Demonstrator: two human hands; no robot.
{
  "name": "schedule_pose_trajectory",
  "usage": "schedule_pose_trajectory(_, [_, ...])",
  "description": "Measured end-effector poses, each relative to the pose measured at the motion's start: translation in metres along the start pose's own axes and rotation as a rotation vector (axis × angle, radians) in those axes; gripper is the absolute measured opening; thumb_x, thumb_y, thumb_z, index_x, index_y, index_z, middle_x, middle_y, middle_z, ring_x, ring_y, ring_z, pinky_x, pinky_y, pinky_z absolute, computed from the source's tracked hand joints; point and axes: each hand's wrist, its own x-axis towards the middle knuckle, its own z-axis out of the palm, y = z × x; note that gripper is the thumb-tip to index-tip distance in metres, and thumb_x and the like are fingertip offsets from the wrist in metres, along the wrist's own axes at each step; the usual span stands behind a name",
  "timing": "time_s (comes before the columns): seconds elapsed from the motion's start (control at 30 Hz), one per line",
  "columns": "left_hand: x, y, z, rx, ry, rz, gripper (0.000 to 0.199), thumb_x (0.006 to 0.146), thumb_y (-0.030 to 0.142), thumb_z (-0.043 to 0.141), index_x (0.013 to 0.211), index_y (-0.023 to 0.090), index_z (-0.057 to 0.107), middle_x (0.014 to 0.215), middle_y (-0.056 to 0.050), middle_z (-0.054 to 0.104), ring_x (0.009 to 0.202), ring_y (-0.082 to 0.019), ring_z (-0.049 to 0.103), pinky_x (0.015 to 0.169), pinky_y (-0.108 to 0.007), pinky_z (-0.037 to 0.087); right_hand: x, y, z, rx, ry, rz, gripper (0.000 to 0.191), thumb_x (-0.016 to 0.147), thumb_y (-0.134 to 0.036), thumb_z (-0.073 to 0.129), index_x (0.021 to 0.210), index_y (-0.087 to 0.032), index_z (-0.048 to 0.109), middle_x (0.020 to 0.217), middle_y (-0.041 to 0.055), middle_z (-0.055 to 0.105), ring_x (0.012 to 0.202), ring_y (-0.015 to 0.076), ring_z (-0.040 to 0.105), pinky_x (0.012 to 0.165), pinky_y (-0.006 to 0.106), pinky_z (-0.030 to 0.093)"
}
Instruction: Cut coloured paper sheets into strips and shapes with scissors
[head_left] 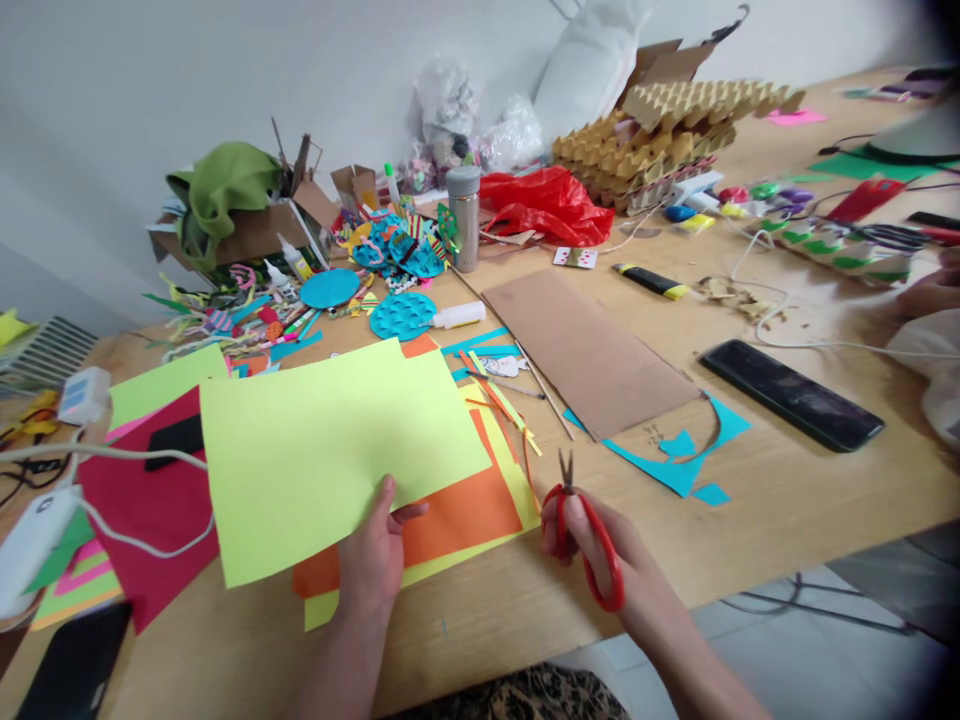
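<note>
My left hand (377, 555) grips the lower edge of a yellow sheet of paper (330, 450), thumb on top, and holds it tilted over the table. In my right hand (592, 545) is a pair of scissors (602, 560) with red handles, the blades slightly apart and pointing away from me, clear of the paper. Under the yellow sheet lie an orange sheet (469, 515) and more yellow paper. Thin orange and yellow paper strips (510, 410) are scattered just beyond the scissors.
Brown cardboard (592, 350) lies mid-table beside blue paper scraps (667, 470) and a phone (791, 393). A steel flask (464, 220), red plastic bag (551, 205) and egg trays (645, 140) stand at the back. A white cable (142, 545) crosses red paper (165, 520) at left. Another person's hand (934, 290) is far right.
</note>
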Motion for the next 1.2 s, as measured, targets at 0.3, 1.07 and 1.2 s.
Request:
schedule_pose_trajectory(0.3, [0.000, 0.000, 0.000, -0.019, -0.009, -0.056, 0.019, 0.068, 0.009, 0.070, 0.086, 0.015, 0.066, 0.095, -0.002, 0.067, 0.072, -0.013, 0.064, 0.057, -0.027, 0.057, 0.001, -0.008, 0.016, -0.103, -0.151, 0.112, 0.038, 0.085, -0.050, 0.048, 0.061, -0.020, 0.045, 0.049, -0.0024, 0.054, 0.047, 0.0122, 0.051, 0.047, 0.022, 0.036])
schedule_pose_trajectory(1.07, [-0.023, 0.003, -0.010, 0.074, 0.042, -0.238, 0.018, 0.065, 0.013, 0.073, 0.082, 0.015, 0.066, 0.097, -0.003, 0.068, 0.067, -0.012, 0.064, 0.062, -0.025, 0.055, -0.008, 0.026, 0.000, -0.347, 0.233, -0.153, 0.030, 0.082, -0.042, 0.056, 0.063, -0.021, 0.044, 0.049, -0.0034, 0.044, 0.046, 0.0122, 0.042, 0.044, 0.023, 0.032])
schedule_pose_trajectory(1.2, [-0.030, -0.004, -0.021, 0.074, 0.054, -0.259, 0.021, 0.064, 0.012, 0.075, 0.081, 0.017, 0.065, 0.100, -0.003, 0.068, 0.080, -0.017, 0.066, 0.067, -0.029, 0.056, -0.007, 0.028, -0.003, -0.429, 0.296, -0.221, 0.026, 0.080, -0.040, 0.059, 0.066, -0.021, 0.047, 0.053, -0.0022, 0.046, 0.047, 0.0120, 0.039, 0.044, 0.023, 0.032])
